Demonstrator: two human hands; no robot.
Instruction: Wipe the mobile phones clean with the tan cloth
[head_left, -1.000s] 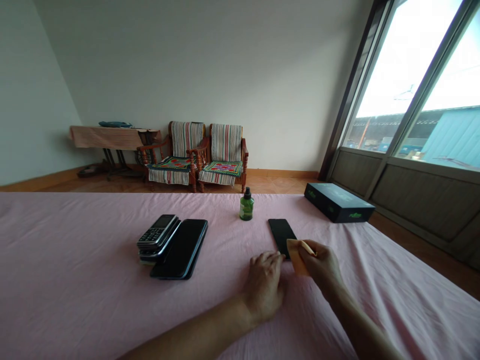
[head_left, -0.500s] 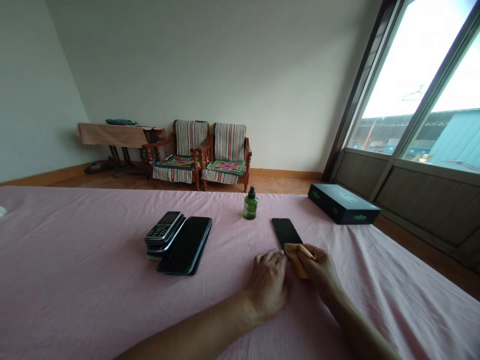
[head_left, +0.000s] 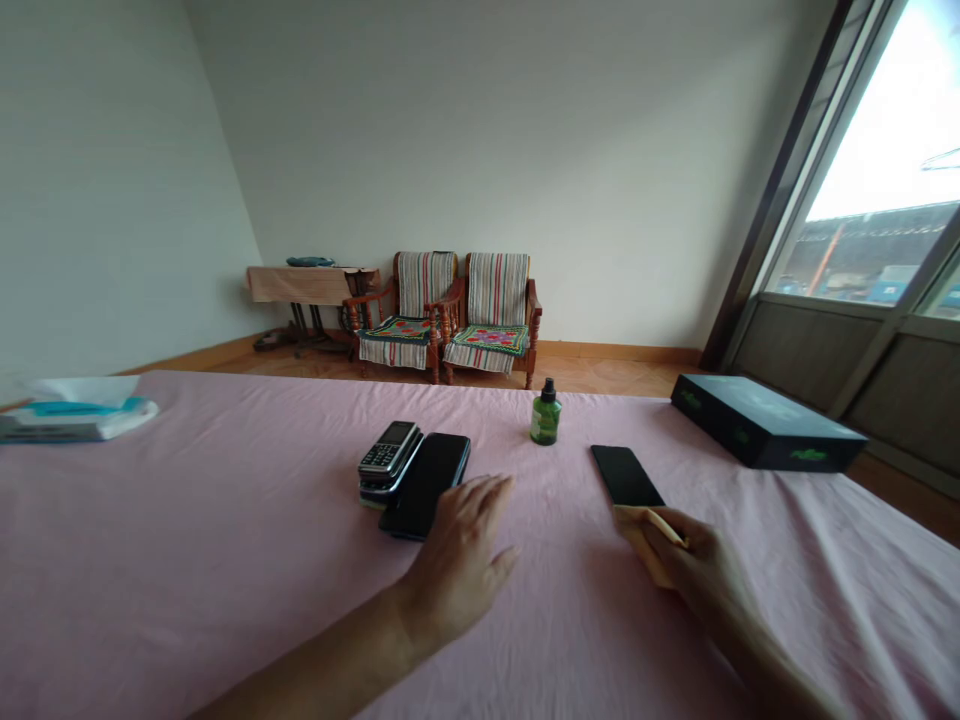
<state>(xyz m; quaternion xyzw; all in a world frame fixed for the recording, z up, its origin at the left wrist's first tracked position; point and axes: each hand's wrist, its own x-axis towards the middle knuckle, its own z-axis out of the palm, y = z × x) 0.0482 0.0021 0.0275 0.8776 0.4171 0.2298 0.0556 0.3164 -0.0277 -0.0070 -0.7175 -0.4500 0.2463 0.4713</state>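
Note:
My left hand (head_left: 465, 550) hangs open, fingers apart, in front of a black smartphone (head_left: 427, 485), hiding its near right corner. That smartphone overlaps a small stack topped by a silver keypad phone (head_left: 390, 450). In my right hand (head_left: 694, 550) a yellowish-tan cloth (head_left: 646, 545) is pinched. The cloth reaches the near end of another black smartphone (head_left: 626, 474), which lies screen up on the pink cloth cover. Whether my fingers also touch that phone is hidden.
A green bottle (head_left: 545, 415) with a black top stands beyond my hands. The black box (head_left: 765, 420) lies at the right, a tissue pack (head_left: 79, 410) at the far left. Two wooden chairs (head_left: 491, 310) are past the far edge of the pink cover (head_left: 247, 560).
My left hand has left the phone at the right and moved left toward the stacked phones, its fingers spreading. My right hand keeps the cloth. The view has turned left, showing the tissue pack.

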